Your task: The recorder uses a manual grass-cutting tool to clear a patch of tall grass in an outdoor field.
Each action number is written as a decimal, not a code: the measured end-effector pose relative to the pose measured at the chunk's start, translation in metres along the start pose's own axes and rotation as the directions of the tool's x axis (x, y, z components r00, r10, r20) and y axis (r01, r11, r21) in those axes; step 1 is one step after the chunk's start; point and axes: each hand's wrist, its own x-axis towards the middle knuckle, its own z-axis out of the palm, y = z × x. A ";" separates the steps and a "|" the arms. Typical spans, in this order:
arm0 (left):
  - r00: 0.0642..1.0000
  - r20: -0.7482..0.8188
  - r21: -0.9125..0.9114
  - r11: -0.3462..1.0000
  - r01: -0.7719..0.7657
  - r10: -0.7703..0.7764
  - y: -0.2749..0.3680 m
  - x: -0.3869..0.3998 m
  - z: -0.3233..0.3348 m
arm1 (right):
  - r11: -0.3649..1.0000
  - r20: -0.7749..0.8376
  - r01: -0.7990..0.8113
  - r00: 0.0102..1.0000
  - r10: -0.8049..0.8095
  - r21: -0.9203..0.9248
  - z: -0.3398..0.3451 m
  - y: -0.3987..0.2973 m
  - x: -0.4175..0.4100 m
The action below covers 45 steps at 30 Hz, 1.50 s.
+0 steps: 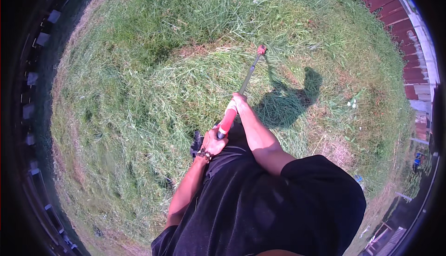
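A slim string trimmer point(247, 79) with a red body and a dark grey shaft slants away from me over the grass. Its small red head point(261, 50) sits at the far end, low among the grass blades; the cutting line cannot be made out. My left hand point(213, 143) grips the rear end of the trimmer close to my waist, a beaded bracelet on that wrist. Farther forward, my right hand point(239, 101) is wrapped around the front of the red body, where the shaft begins. Loose cut grass point(195, 78) lies below and left of the shaft.
Taller standing grass point(216, 8) grows beyond the trimmer head. A dark red plank wall point(393, 15) borders the grass at upper right. White flowers point(352, 103) stand to the right. My shadow point(285, 104) falls right of the shaft. A dark structure point(29, 109) runs along the left rim.
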 end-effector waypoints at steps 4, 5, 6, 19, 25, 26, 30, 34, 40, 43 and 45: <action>0.994 -0.072 0.011 0.997 0.078 -0.077 -0.015 -0.012 -0.013 | 0.988 0.084 -0.129 0.987 0.136 -0.083 0.034 -0.013 -0.048; 0.992 -0.089 0.004 0.996 0.088 -0.087 -0.019 -0.016 -0.013 | 0.987 0.097 -0.128 0.986 0.138 -0.100 0.041 -0.014 -0.057; 0.986 -0.136 -0.012 0.995 0.097 -0.098 -0.016 -0.015 -0.011 | 0.987 0.121 -0.103 0.986 0.118 -0.122 0.044 -0.016 -0.054; 0.806 -0.446 -0.282 0.915 0.288 -0.391 -0.022 -0.027 -0.027 | 0.929 0.456 0.069 0.883 0.113 -0.363 0.174 0.028 -0.063; 0.577 -0.639 -0.396 0.861 0.320 -0.509 -0.033 -0.031 -0.025 | 0.804 0.561 0.190 0.802 0.203 -0.563 0.219 0.039 -0.120; 0.528 -0.640 -0.432 0.829 0.355 -0.559 -0.035 -0.034 -0.026 | 0.800 0.589 0.149 0.755 0.288 -0.582 0.226 0.045 -0.133; 0.410 -0.686 -0.510 0.799 0.318 -0.601 -0.036 -0.025 -0.028 | 0.733 0.639 0.168 0.638 0.430 -0.660 0.254 0.059 -0.146; 0.351 -0.735 -0.520 0.814 0.258 -0.580 -0.038 0.001 -0.042 | 0.689 0.717 0.312 0.545 0.435 -0.654 0.285 0.061 -0.140; 0.302 -0.755 -0.532 0.812 0.239 -0.583 -0.031 0.025 -0.061 | 0.689 0.739 0.306 0.442 0.508 -0.657 0.307 0.045 -0.124; 0.316 -0.769 -0.502 0.831 0.240 -0.556 -0.036 0.025 -0.064 | 0.626 0.695 0.342 0.527 0.490 -0.701 0.311 0.040 -0.129; 0.310 -0.790 -0.457 0.845 0.279 -0.529 -0.041 0.021 -0.065 | 0.674 0.699 0.273 0.502 0.509 -0.686 0.306 0.040 -0.136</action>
